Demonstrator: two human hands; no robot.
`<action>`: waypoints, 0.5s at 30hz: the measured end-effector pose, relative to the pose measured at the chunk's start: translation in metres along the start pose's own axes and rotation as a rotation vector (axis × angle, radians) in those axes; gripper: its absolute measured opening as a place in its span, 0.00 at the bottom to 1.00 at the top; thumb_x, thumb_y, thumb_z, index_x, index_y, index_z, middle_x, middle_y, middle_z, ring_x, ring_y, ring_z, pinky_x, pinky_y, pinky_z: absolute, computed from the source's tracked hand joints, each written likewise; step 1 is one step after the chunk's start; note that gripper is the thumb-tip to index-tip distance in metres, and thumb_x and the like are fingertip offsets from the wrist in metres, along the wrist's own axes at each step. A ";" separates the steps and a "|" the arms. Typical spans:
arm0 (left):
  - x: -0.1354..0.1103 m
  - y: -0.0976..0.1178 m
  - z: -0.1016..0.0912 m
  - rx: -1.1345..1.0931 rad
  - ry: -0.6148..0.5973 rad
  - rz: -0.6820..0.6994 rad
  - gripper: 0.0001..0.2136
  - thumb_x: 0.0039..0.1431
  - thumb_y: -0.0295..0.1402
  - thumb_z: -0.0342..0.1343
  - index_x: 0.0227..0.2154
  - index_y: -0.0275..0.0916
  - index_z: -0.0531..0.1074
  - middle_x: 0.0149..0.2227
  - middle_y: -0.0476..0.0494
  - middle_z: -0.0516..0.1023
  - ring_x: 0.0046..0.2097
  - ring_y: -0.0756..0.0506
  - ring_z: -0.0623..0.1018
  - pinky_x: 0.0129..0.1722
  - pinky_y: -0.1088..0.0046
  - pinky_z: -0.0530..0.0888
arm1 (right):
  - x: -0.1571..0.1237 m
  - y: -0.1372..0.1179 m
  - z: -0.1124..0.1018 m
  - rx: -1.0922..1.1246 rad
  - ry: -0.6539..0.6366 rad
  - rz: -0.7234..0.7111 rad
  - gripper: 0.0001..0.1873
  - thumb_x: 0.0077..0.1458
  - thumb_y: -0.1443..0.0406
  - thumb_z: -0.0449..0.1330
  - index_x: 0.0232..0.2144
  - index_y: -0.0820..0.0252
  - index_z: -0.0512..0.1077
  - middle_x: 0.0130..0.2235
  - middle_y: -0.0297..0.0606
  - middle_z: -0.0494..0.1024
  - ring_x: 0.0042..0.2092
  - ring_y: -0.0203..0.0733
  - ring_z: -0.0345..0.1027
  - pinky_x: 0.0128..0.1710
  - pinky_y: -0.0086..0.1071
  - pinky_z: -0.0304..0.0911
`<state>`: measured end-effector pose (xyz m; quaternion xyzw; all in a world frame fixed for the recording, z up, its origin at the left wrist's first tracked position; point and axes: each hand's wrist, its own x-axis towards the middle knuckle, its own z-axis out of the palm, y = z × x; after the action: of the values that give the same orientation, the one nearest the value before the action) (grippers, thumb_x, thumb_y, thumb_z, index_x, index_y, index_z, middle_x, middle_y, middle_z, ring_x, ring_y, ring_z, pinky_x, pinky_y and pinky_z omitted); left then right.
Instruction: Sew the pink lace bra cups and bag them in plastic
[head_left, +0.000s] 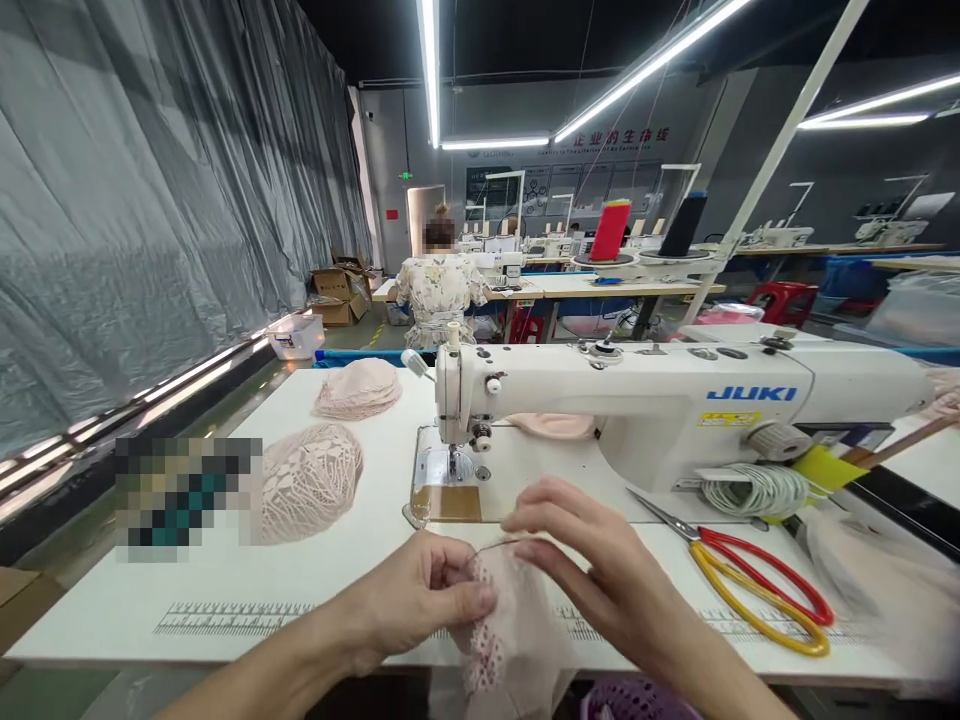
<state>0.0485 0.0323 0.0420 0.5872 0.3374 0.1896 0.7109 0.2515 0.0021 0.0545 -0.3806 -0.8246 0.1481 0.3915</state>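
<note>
A: Where is the work, and how do the fingers stand?

B: The pale pink lace-edged mesh piece [517, 610] lies in front of the white JUKI sewing machine [675, 385], at the near edge of the white tabletop [386, 485]. The left hand [412, 595] pinches its lace border between thumb and forefinger. The right hand [592, 555] meets its upper edge with thumb and forefinger close together; whether they grip it, I cannot tell.

A: What is obscured?

B: The mesh's lower end runs out of the frame. The left hand's remaining fingers are partly concealed, and the needle is too small to make out. A pixelated patch adjoins the nearer of 2 pale pink lace stacks, the near stack [311, 485] and the far stack [364, 388]. The purple perforated basket [634, 702] is cut off below, and the pale cloth [877, 575] at right is blurred.

A: And the margins?

B: Bare tabletop separates the near stack from the machine. At right, steel scissors with 1 red and 1 yellow handle loop [761, 590] lie near the right hand, leaving a narrow strip of surface between.
</note>
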 end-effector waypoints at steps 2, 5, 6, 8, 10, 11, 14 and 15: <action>-0.002 -0.008 0.001 -0.043 0.046 -0.067 0.26 0.39 0.54 0.65 0.23 0.32 0.69 0.21 0.48 0.69 0.25 0.51 0.69 0.28 0.75 0.67 | -0.017 -0.004 0.011 -0.053 0.022 -0.094 0.06 0.63 0.65 0.54 0.40 0.57 0.70 0.35 0.37 0.71 0.35 0.36 0.66 0.34 0.26 0.61; -0.004 -0.018 0.007 -0.070 0.048 -0.154 0.26 0.38 0.54 0.66 0.25 0.31 0.70 0.22 0.45 0.72 0.24 0.49 0.71 0.28 0.74 0.68 | -0.037 -0.013 0.027 -0.111 -0.089 -0.113 0.04 0.61 0.65 0.56 0.38 0.55 0.70 0.36 0.36 0.72 0.30 0.34 0.64 0.28 0.25 0.59; -0.005 -0.020 0.009 -0.074 0.035 -0.165 0.27 0.39 0.54 0.65 0.25 0.31 0.71 0.22 0.44 0.73 0.24 0.49 0.72 0.27 0.73 0.68 | -0.040 -0.016 0.031 -0.104 -0.129 -0.089 0.05 0.61 0.67 0.54 0.35 0.56 0.70 0.37 0.36 0.72 0.30 0.33 0.64 0.28 0.24 0.59; -0.006 -0.025 0.012 -0.078 0.037 -0.173 0.26 0.40 0.55 0.64 0.25 0.32 0.70 0.22 0.45 0.73 0.24 0.49 0.72 0.27 0.74 0.67 | -0.045 -0.019 0.037 -0.019 -0.162 -0.022 0.09 0.63 0.70 0.50 0.32 0.56 0.69 0.37 0.36 0.73 0.32 0.33 0.65 0.30 0.24 0.60; -0.006 -0.030 0.014 -0.046 0.069 -0.177 0.26 0.41 0.55 0.63 0.22 0.33 0.68 0.20 0.49 0.69 0.23 0.51 0.68 0.25 0.77 0.64 | -0.048 -0.018 0.043 0.150 -0.130 -0.016 0.11 0.65 0.69 0.48 0.32 0.57 0.68 0.36 0.37 0.73 0.34 0.34 0.68 0.33 0.23 0.62; -0.006 -0.032 0.015 -0.021 0.088 -0.183 0.25 0.41 0.54 0.64 0.21 0.34 0.66 0.19 0.51 0.67 0.22 0.53 0.66 0.24 0.78 0.61 | -0.049 -0.016 0.046 0.232 -0.089 -0.022 0.10 0.66 0.67 0.48 0.32 0.57 0.67 0.35 0.37 0.74 0.34 0.34 0.68 0.34 0.23 0.63; -0.004 -0.040 0.020 -0.003 0.104 -0.192 0.25 0.42 0.54 0.63 0.20 0.35 0.65 0.18 0.51 0.66 0.22 0.53 0.65 0.23 0.78 0.61 | -0.057 -0.010 0.057 0.342 0.040 -0.020 0.11 0.66 0.65 0.49 0.30 0.56 0.65 0.26 0.31 0.71 0.28 0.31 0.66 0.30 0.21 0.61; -0.003 -0.042 0.022 -0.015 0.103 -0.182 0.25 0.44 0.55 0.61 0.21 0.34 0.66 0.19 0.50 0.68 0.22 0.51 0.67 0.24 0.77 0.62 | -0.060 -0.009 0.060 0.327 0.075 0.009 0.12 0.66 0.65 0.49 0.29 0.56 0.64 0.24 0.29 0.70 0.25 0.30 0.65 0.29 0.21 0.60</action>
<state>0.0567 0.0046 0.0039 0.5384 0.4239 0.1567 0.7112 0.2260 -0.0450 -0.0115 -0.3207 -0.7726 0.2677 0.4780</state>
